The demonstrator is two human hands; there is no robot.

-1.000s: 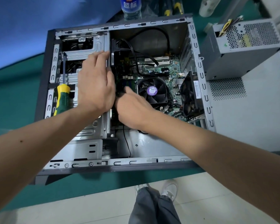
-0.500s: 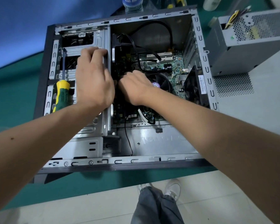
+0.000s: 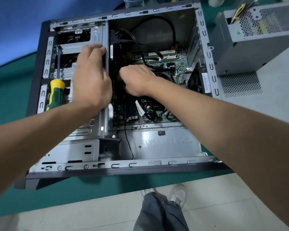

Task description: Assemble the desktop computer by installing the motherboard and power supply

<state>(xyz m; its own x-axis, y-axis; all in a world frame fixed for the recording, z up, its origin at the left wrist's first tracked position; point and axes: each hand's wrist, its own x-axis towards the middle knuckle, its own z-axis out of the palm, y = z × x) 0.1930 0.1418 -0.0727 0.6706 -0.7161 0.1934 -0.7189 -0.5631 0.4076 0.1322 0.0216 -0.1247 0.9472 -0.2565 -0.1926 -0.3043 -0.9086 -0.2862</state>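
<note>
The computer case (image 3: pixel 158 147) lies on its side on the green table (image 3: pixel 10 90), open side up, its long axis running left to right across the view. The left hand (image 3: pixel 92 80) rests on the drive cage (image 3: pixel 83 45), with its fingers curled over the cage's right edge and gripping it. The right hand (image 3: pixel 137 80) is just to the right of that grip, knuckles up, fingers curled down into the case; what they hold, if anything, cannot be seen.

The one motherboard (image 3: pixel 177 62) lies flat inside the case, directly beneath and beyond the right hand, with two white expansion slots (image 3: pixel 162 55) running left to right at its far end. The right hand and forearm cover most of the cooler fan (image 3: pixel 165 75). A black cable (image 3: pixel 167 24) loops above the board beyond both hands, and a second thin black cable (image 3: pixel 128 139) runs toward the case's near edge, below the right wrist.

One power supply (image 3: pixel 250 39) stands outside the case, well to the right of both hands, resting on a grey side panel (image 3: pixel 264 124), yellow wires at its far end. One screwdriver (image 3: pixel 56 92) with a yellow and green handle lies on the drive cage just left of the left hand, shaft pointing away from the person. A bottle (image 3: pixel 133 1) stands beyond the case.
</note>
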